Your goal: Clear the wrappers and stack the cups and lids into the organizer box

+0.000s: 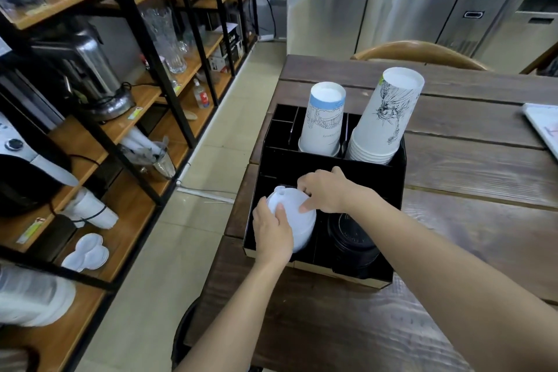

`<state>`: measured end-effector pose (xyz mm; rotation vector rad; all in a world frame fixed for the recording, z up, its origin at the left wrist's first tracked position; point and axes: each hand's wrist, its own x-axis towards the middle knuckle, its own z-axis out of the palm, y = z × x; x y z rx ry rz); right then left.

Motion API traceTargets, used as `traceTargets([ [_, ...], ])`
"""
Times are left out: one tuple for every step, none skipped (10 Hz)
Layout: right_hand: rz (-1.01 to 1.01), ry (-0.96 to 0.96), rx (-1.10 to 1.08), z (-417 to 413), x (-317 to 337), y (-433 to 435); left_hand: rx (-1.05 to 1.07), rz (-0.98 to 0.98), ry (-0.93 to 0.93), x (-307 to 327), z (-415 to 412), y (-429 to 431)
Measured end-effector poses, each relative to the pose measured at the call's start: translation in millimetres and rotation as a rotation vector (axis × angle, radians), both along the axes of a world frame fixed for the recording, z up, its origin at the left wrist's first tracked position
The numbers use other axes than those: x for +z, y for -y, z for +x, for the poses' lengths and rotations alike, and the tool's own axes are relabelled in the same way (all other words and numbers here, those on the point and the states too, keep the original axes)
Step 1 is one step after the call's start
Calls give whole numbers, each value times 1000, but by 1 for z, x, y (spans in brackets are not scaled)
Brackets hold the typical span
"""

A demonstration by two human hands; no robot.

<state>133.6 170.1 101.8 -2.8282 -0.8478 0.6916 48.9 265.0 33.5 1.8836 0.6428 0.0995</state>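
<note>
Fingers of both hands are closed on a stack of white dome lids (297, 220): the left hand (273, 234) cups its near side with the thumb laid over the top, and the right hand (324, 190) pinches the far edge from above. The stack sits tilted in the front left compartment of the black organizer box (374, 174), which stands at the left end of a dark wooden table (483, 160). At the box's back right stands a tall upside-down stack of white paper cups (386, 118) with a line drawing on them, several rims showing at its foot. Beside it, back centre, is a shorter upside-down cup stack (324, 119) with a blue band. The narrow slots at the back left look dark, and I cannot tell whether anything lies in them. In the front right compartment is a stack of black lids (353, 238), partly covered by the right forearm, the print on them too blurred to read. How many white lids are held I cannot make out
</note>
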Motion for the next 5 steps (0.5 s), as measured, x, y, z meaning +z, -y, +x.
traceTargets([
  [92,-44,-12,0,-3,-1,106,48,9,-1,-2,9],
  [115,-60,-34,0,-4,1,91,91,14,-2,-1,7],
  [159,-124,-57,2,-6,3,46,80,-15,-4,0,1],
  [87,-131,-46,-2,-4,3,-32,78,-76,1,1,-5],
  [125,-127,-50,-3,-3,5,-140,107,-186,4,7,-18],
])
